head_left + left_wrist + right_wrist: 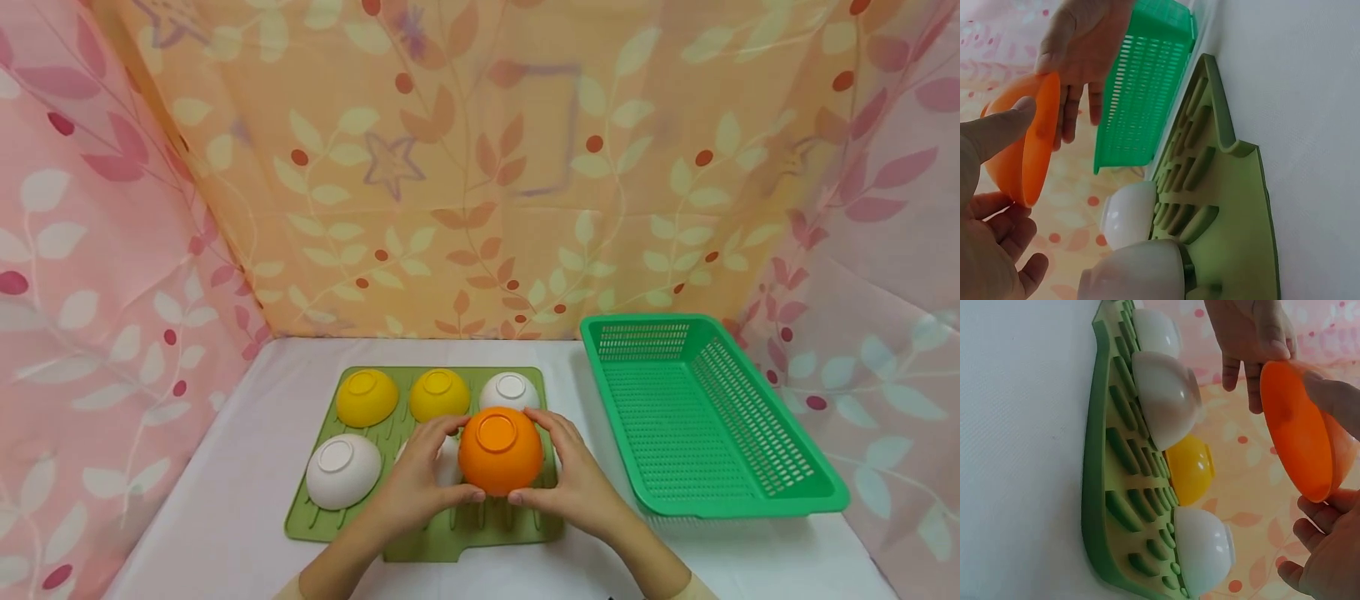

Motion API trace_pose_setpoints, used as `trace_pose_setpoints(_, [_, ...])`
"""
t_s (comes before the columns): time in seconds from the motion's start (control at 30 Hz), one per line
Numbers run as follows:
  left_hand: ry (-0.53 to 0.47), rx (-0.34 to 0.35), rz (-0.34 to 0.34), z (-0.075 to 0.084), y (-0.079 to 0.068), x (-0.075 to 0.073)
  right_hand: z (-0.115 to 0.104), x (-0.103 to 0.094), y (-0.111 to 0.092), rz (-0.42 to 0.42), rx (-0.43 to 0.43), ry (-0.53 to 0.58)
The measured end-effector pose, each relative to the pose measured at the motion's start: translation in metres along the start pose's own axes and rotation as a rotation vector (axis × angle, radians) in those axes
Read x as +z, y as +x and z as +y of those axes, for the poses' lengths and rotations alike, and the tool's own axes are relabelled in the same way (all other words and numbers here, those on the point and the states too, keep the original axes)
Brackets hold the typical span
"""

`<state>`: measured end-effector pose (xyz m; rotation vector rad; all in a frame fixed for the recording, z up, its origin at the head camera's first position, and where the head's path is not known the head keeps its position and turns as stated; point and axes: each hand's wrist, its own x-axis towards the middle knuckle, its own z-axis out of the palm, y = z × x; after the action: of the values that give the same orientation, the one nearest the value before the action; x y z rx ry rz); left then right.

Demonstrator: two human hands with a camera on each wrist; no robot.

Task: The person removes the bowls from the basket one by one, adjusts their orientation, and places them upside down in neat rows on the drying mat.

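An orange bowl point(501, 467) is held upside down in the air, its foot ring facing up. My left hand point(420, 483) grips one side of it and my right hand point(570, 479) the other, thumbs near the rim. Below lies a green drying mat point(420, 547) with raised ridges. On it, bottoms up, stand two yellow bowls point(366, 404) at the back left and a white bowl point(504, 385) at the back right. Another white bowl point(347, 482) sits front left. Behind my left hand a third white bowl point(447, 467) is mostly hidden.
To the right of the mat stands a green slotted plastic basket point(675, 433) with nothing visible inside. A white cloth point(225, 483) covers the table. Patterned fabric walls point(465, 167) enclose the back and both sides.
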<state>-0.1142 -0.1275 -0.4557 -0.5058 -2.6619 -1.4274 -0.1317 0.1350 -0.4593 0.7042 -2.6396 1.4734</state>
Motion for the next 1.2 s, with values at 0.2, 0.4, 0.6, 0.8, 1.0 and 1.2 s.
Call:
trace_pose_setpoints(0.2, [0.074, 0.001, -0.025, 0.000, 0.012, 0.005, 0.012, -0.001, 0.003, 0.016, 0.000, -0.017])
trace_pose_setpoints(0.4, [0.191, 0.027, -0.069, -0.003, 0.031, 0.010, 0.025, -0.002, 0.008, -0.001, 0.070, -0.049])
trace_pose_setpoints(0.6, [0.290, 0.067, -0.122, -0.010, 0.040, 0.015, 0.033, 0.001, 0.012, -0.020, 0.126, -0.100])
trace_pose_setpoints(0.8, [0.323, 0.060, -0.153, -0.017, 0.043, 0.017, 0.045, 0.005, 0.014, -0.042, 0.139, -0.143])
trace_pose_setpoints(1.0, [0.353, 0.047, -0.145, -0.021, 0.044, 0.022, 0.054, 0.009, 0.014, -0.052, 0.114, -0.178])
trace_pose_setpoints(1.2, [0.442, 0.012, -0.150, -0.027, 0.045, 0.031, 0.059, 0.013, 0.013, -0.074, 0.122, -0.190])
